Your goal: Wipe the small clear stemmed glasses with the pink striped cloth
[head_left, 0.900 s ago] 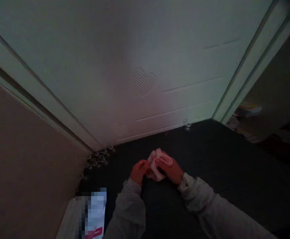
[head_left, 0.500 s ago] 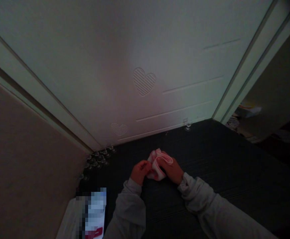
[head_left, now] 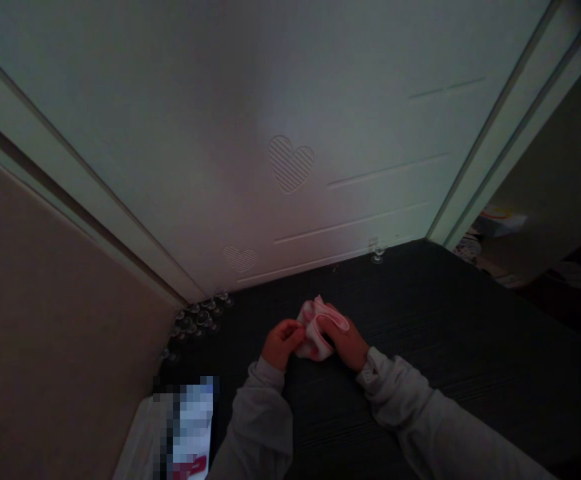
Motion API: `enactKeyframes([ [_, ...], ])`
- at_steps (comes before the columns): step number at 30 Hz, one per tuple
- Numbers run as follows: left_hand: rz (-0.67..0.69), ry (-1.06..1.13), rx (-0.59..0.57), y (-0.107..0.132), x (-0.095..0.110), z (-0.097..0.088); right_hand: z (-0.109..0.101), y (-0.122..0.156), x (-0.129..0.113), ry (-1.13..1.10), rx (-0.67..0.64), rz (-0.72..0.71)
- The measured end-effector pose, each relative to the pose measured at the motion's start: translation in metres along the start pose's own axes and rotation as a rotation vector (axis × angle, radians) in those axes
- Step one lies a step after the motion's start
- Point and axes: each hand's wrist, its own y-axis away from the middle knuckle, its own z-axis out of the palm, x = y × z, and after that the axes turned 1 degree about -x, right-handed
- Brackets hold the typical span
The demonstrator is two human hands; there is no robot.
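A crumpled pink-and-white cloth [head_left: 312,347] is bunched between my two hands, just above or on the dark table. My right hand [head_left: 351,343] grips it from the right, with the thumb pushed into a fold. At the left edge of the cloth, my left hand [head_left: 281,341] has its fingers pinched together against the fabric. Whether something small lies wrapped inside the folds is hidden. Several small clear glasses [head_left: 201,320] stand grouped in the table's back left corner. Farther off, a single clear small glass [head_left: 377,255] stands near the back edge.
The dark wood-grained table [head_left: 445,333] meets a white panel [head_left: 195,167] with embossed hearts behind it. A pinkish wall [head_left: 60,320] bounds the left side. A pixelated bright screen [head_left: 193,427] lies at the front left. White items [head_left: 503,221] sit beyond the right edge.
The cloth and both hands hold nearly the same place; the cloth's folds have shifted slightly. The view has moved very slightly.
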Motion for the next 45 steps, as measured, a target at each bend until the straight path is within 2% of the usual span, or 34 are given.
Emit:
enactKeyframes([
  [20, 0.072, 0.03, 0.045, -0.005, -0.012, -0.008, 0.0, 0.001, 0.002, 0.015, 0.017, -0.025],
  [30, 0.11, 0.068, 0.113, -0.011, -0.022, -0.015, -0.002, -0.002, 0.009, -0.004, 0.121, -0.044],
  [34, 0.113, 0.066, 0.155, -0.015, -0.027, -0.018, -0.005, -0.002, 0.006, 0.021, 0.16, -0.103],
  [37, 0.104, 0.049, 0.164, -0.017, -0.029, -0.018, -0.006, 0.0, 0.0, 0.07, 0.104, -0.189],
  [41, 0.09, 0.005, 0.139, -0.014, -0.026, -0.017, -0.006, 0.0, -0.008, 0.292, -0.099, -0.343],
  [45, 0.083, -0.033, 0.107, -0.011, -0.02, -0.016, -0.005, -0.001, -0.01, 0.366, -0.175, -0.315],
])
